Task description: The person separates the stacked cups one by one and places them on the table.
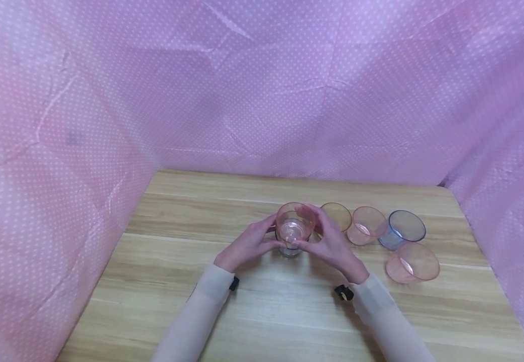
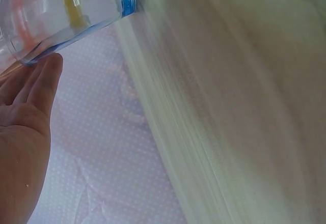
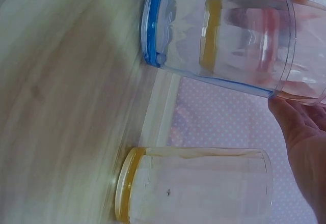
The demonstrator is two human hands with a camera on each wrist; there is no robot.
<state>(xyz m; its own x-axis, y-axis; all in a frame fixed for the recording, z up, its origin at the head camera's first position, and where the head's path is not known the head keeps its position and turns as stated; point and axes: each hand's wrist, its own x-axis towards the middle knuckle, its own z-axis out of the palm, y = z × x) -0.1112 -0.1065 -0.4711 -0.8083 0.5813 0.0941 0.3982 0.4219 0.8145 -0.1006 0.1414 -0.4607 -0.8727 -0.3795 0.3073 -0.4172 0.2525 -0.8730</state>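
Note:
At the middle of the table a stack of clear tumblers stands upright between my hands. Its outer one is a blue-tinted cup [image 3: 151, 28] with a blue base; a yellow band shows inside it, from a nested yellow cup [image 3: 211, 30]. Topmost is a pink cup [image 1: 294, 221], sunk partly into the stack with its rim standing above. My left hand [image 1: 252, 242] holds this pink cup from the left, thumb in front. From the other side my right hand [image 1: 331, 246] grips it too, thumb near the left thumb. The fingertips lie right at the blue cup's rim.
Just right of the stack stands a yellow cup [image 1: 336, 216]. Beyond it are a pink cup [image 1: 364, 226] and a blue cup [image 1: 402, 231], with another pink cup [image 1: 411, 264] nearer me. Pink dotted cloth [image 1: 262, 100] surrounds the wooden table [image 1: 162, 301].

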